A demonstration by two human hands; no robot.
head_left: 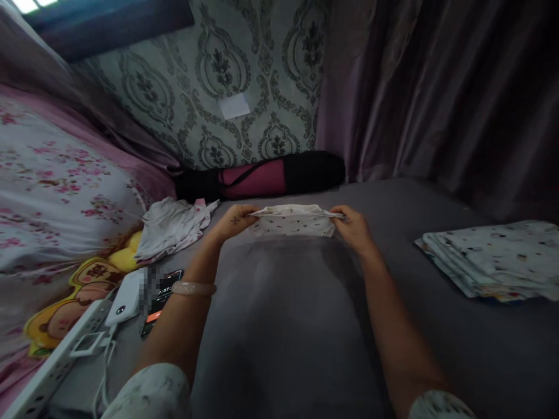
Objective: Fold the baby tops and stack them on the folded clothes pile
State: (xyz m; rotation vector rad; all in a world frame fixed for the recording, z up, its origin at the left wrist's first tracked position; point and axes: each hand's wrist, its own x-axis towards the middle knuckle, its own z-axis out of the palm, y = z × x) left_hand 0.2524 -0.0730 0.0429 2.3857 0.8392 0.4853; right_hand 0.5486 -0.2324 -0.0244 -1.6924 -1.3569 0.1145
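A small white patterned cloth is stretched level between my two hands above the grey bed sheet. My left hand pinches its left end, fingers closed. At the right end, my right hand grips the cloth between thumb and fingers. The cloth's upper edge looks folded or gathered, and its lower part hangs down. To the right lies a stack of folded patterned cloths. A crumpled white garment rests on the sheet to the left of my left hand.
A black and dark red long bag lies along the wall. At the left are a phone, a white power bank, a power strip with cables, and yellow plush items. Curtains hang on both sides.
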